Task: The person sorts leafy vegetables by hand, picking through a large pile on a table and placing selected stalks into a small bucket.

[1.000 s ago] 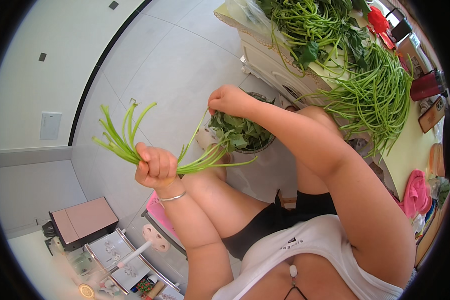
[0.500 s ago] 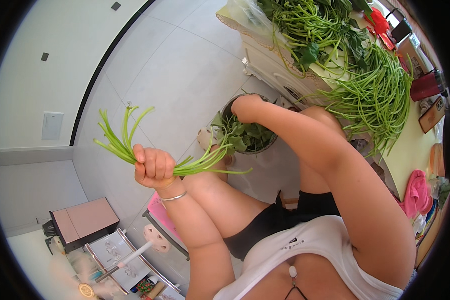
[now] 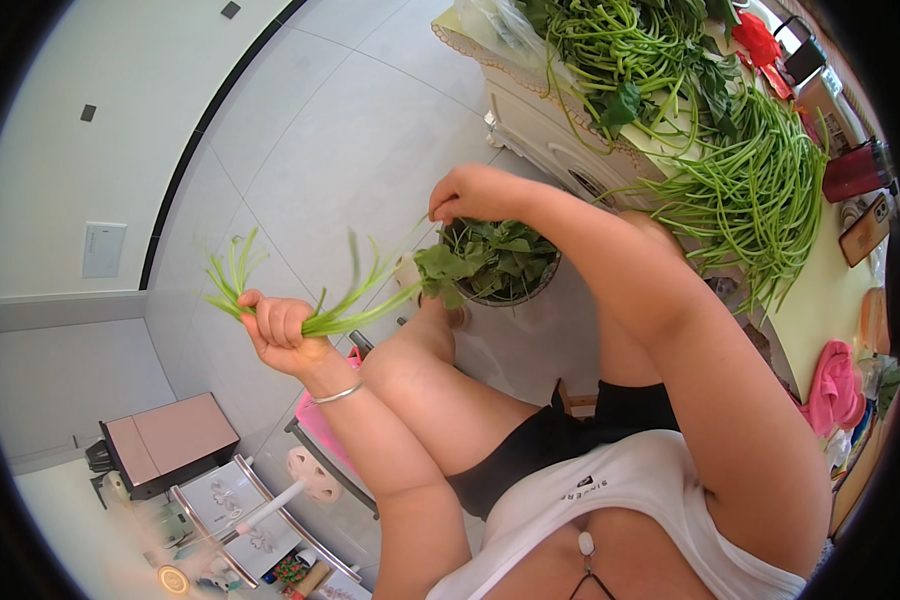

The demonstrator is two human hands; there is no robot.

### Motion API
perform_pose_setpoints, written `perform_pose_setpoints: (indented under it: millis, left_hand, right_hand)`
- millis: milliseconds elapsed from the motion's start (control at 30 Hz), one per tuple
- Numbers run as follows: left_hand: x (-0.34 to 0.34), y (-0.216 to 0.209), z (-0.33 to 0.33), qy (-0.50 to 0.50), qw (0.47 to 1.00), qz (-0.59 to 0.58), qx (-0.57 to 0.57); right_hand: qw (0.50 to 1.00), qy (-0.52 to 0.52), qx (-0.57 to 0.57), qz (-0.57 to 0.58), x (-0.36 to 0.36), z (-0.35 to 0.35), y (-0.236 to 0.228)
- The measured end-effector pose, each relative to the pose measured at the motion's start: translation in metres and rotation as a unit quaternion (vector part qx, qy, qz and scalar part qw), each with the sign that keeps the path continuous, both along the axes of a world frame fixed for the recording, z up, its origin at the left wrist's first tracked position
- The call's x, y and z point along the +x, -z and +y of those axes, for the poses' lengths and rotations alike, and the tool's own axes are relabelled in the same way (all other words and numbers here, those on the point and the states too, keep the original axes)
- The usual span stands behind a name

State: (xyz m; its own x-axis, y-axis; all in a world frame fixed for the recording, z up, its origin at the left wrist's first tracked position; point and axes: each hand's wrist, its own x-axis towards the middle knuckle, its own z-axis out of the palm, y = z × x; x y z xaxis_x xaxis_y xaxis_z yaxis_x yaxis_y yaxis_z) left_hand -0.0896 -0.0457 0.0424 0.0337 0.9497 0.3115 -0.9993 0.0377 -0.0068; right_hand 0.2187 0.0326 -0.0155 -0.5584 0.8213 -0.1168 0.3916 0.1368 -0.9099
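My left hand [image 3: 282, 325] is closed round a bunch of long green vegetable stems [image 3: 355, 318], whose ends stick out on both sides of the fist. Farther right, my right hand [image 3: 470, 195] pinches its fingertips together above the rim of a round bin. A thin, blurred green stem [image 3: 419, 228] runs down from those fingertips toward the bunch. Below the right hand, the bin [image 3: 515, 300] holds a heap of green leaves [image 3: 500, 250]. Some leaves [image 3: 447, 268] hang over its left side, near the stem ends.
On the table [image 3: 805, 335] at the right lie a pile of bare stems [image 3: 760, 190] and a heap of leafy stems [image 3: 620, 45]. A phone [image 3: 864, 230], a dark red cup [image 3: 855, 172] and a pink cloth [image 3: 832, 390] lie along it. A small trolley [image 3: 250, 520] stands lower left.
My right hand has risen out of the bin and moved left, its fingertips now showing. My left hand with the stems has shifted slightly left, and the stems have spread.
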Motion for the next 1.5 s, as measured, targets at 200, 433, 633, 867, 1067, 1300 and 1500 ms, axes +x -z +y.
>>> perform_pose_setpoints:
  millis: [200, 433, 633, 867, 1067, 1300, 1500]
  left_hand:
    - [-0.012, 0.014, 0.002, -0.059, 0.989, -0.038, -0.132]
    - [-0.016, 0.023, 0.007, -0.114, 0.971, -0.078, -0.194]
    - [-0.014, 0.022, 0.009, -0.167, 0.943, -0.094, -0.273]
    - [0.015, 0.016, 0.016, -0.147, 0.94, -0.094, -0.294]
    - [0.019, 0.012, 0.02, -0.151, 0.943, -0.099, -0.279]
    - [0.012, 0.013, 0.019, -0.167, 0.946, -0.074, -0.267]
    - [0.019, 0.016, 0.016, -0.16, 0.954, -0.033, -0.251]
  right_hand:
    - [0.977, 0.091, 0.139, -0.134, 0.004, -0.004, -0.011]
    - [0.941, 0.335, -0.048, 0.012, 0.01, 0.02, 0.019]
    - [0.99, 0.14, -0.013, 0.015, -0.022, -0.023, -0.001]
    - [0.983, 0.112, 0.135, -0.052, -0.065, -0.042, 0.027]
    - [0.986, 0.121, 0.106, -0.049, -0.06, -0.034, 0.026]
    - [0.994, 0.085, -0.006, 0.07, -0.024, -0.012, 0.024]
    - [0.986, 0.167, -0.021, -0.014, -0.029, -0.019, 0.012]
